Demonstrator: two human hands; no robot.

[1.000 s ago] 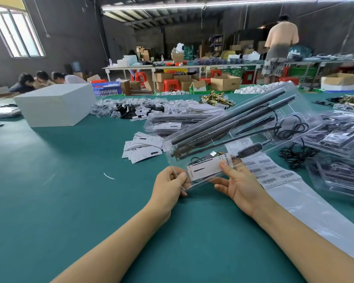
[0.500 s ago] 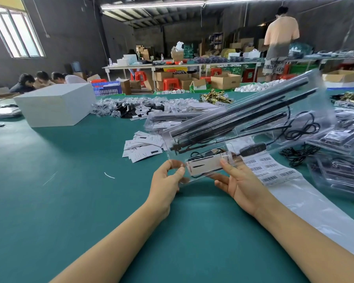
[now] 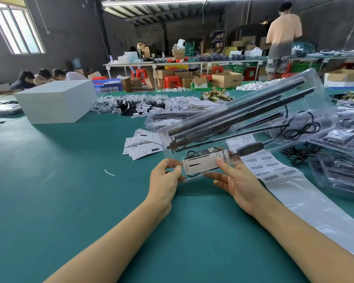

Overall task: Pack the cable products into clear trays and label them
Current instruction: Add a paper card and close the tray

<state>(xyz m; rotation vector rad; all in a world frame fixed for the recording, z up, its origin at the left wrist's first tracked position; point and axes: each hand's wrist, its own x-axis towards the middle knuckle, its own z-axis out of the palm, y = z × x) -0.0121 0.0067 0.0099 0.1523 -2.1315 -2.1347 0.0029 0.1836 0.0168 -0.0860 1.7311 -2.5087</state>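
I hold a long clear tray [image 3: 319, 92] above the green table, its far end tilted up to the right. Inside it lie black rods [image 3: 233, 115], a coiled black cable [image 3: 300, 127], a small controller [image 3: 250, 150] and a white card [image 3: 202, 165]. My left hand [image 3: 165, 180] pinches the tray's near left corner. My right hand [image 3: 236, 181] grips the near right edge, thumb on top by the card. A strip of barcode labels [image 3: 270, 170] lies on the table under the tray.
Packed clear trays [image 3: 347, 135] are stacked at the right, more [image 3: 168, 117] behind. Loose white cards [image 3: 141, 144] lie left of the tray. A white box [image 3: 55, 101] stands at the left, bagged parts [image 3: 131, 105] beyond. A person stands at far tables.
The tray's far end has risen and swung a little to the right. Both hands keep their hold on its near end.
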